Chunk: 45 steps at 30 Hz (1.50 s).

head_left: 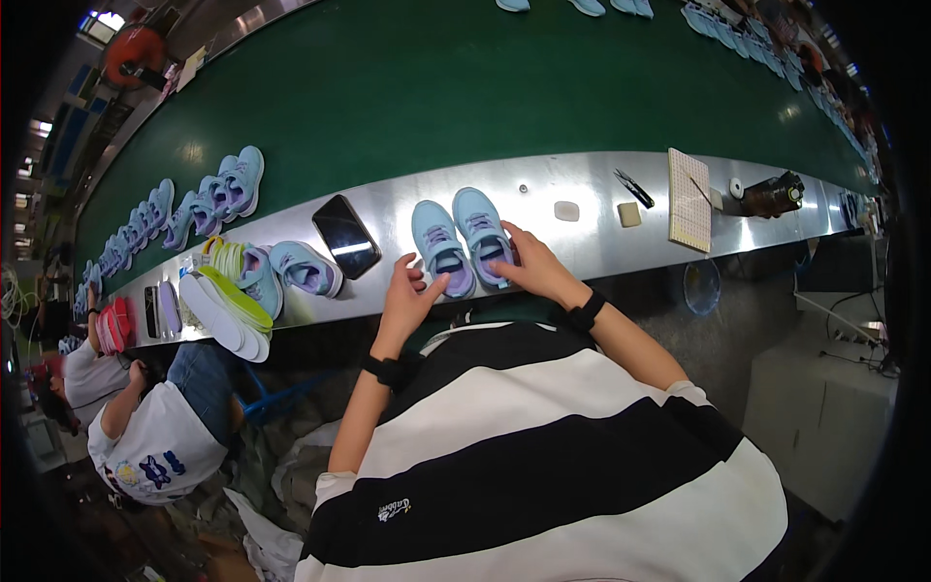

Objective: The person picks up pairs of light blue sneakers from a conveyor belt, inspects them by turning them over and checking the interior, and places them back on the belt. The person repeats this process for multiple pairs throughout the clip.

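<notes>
Two small light-blue sneakers with purple laces stand side by side on the steel shelf [543,194], toes pointing away from me. My left hand [411,291] rests at the heel of the left sneaker [441,247], thumb against its opening. My right hand [533,264] holds the heel of the right sneaker [480,233], fingers curled at its collar. Both wrists wear black bands.
A black phone [344,236] lies left of the pair. More sneakers [305,269] and a stack of white and green insoles [228,301] sit further left. To the right lie erasers [566,210], snips [633,187], a notepad [690,199]. Behind runs the green conveyor [465,87]. Another person [145,427] sits at my left.
</notes>
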Tool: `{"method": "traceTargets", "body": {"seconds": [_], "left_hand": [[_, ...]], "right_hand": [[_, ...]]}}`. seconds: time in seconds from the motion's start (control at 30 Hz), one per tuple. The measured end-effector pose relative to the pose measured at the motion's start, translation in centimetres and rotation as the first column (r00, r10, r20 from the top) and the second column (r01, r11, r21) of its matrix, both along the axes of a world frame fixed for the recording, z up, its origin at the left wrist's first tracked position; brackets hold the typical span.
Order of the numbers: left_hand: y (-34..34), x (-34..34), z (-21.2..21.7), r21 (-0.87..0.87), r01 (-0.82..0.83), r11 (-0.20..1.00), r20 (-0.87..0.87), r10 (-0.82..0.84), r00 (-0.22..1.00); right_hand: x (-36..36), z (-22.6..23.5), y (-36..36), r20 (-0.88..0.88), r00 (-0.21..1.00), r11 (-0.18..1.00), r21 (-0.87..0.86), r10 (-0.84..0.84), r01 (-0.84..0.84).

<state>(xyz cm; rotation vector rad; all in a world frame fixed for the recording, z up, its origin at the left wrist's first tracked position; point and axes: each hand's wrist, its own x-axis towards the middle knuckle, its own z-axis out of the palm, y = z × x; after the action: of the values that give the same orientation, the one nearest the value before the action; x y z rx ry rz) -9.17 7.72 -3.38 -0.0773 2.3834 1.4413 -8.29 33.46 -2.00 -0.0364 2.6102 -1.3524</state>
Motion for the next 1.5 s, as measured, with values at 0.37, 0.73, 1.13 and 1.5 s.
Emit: {"method": "traceTargets", "body": {"seconds": [0.37,0.73,1.13,1.5], "left_hand": [[0.7,-1.3,2.4,0.697,-0.258,0.669,0.254,0.106,0.961],[2.1,-1.2,9.3,0.473,-0.016,0.881,-0.571,0.321,0.755],[2.7,-1.2,13.5,0.551,-0.132,0.824,-0.256,0.318,0.913],[3.2,-2.1,12.6,0.631,-0.201,0.750,0.048,0.220,0.974]], "right_hand": [[-1.9,1.9,-0.5,0.319,0.948,0.561,-0.782,-0.018,0.274],[-1.4,8.0,-1.2,-0.568,0.794,0.930,-0.367,-0.219,-0.006],[-1.7,11.4,-1.3,-0.165,0.940,0.805,-0.573,-0.300,0.156],[-2.5,11.3,-1.1,0.126,0.969,0.711,-0.660,-0.213,0.242]]}}
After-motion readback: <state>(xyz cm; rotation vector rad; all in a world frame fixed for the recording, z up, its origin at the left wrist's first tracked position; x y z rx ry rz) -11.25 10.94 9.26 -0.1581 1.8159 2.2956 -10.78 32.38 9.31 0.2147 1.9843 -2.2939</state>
